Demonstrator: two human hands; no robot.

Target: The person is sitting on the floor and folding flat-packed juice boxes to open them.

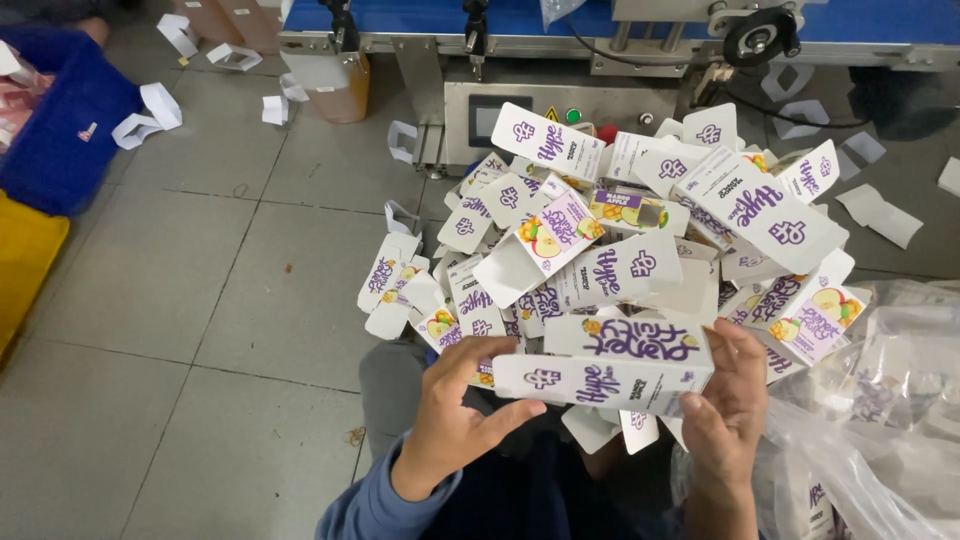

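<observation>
Both hands sit close under the camera, and between them is one white carton with purple lettering [603,368], held lengthways just above the person's lap. Left hand [455,420] comes in from the blue sleeve, fingers spread, thumb pressing the carton's left end, more a pinch than a full clasp. Right hand [728,390] cups the right end, fingers curled over the top edge, so the box is grasped from both ends.

Risk one, as I read it: the carton looks hollow and light, so a hard squeeze at the ends could buckle a panel or crease a corner. An end flap [590,428] hangs loose below it, and that could catch or bend back.

Risk two: the big heap of identical cartons [640,230] is touching the far side of the held one, loosely stacked, many tilted. A nudge forward could set them sliding off onto the grey tiled floor [200,300], where loose white flaps already lie.

Risk three: crinkled clear plastic bags [880,400] crowd the right wrist; a snag there could jerk the hold loose. Behind the heap stands the machine with the blue conveyor [560,30].
</observation>
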